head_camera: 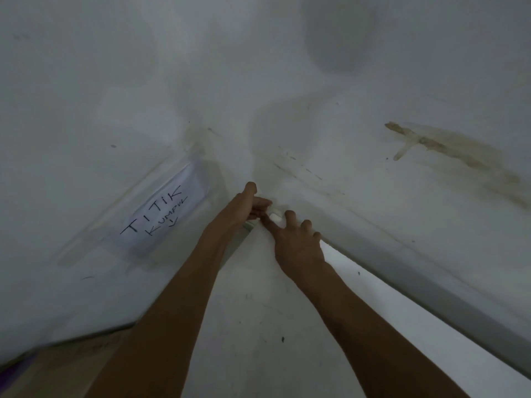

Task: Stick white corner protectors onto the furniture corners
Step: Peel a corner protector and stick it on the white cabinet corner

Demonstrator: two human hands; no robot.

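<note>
A small white corner protector sits at the far corner of a white furniture top, close to the wall. My left hand reaches to that corner from the left with its fingers curled, pinching at the protector's left side. My right hand comes from the right; its index finger presses against the protector while the other fingers lift, slightly spread. Most of the protector is hidden by my fingers.
White walls meet in a corner just behind the furniture. A taped paper sign with handwriting hangs on the left wall. A brownish glue stain marks the right wall. The bright right edge of the furniture runs along the wall.
</note>
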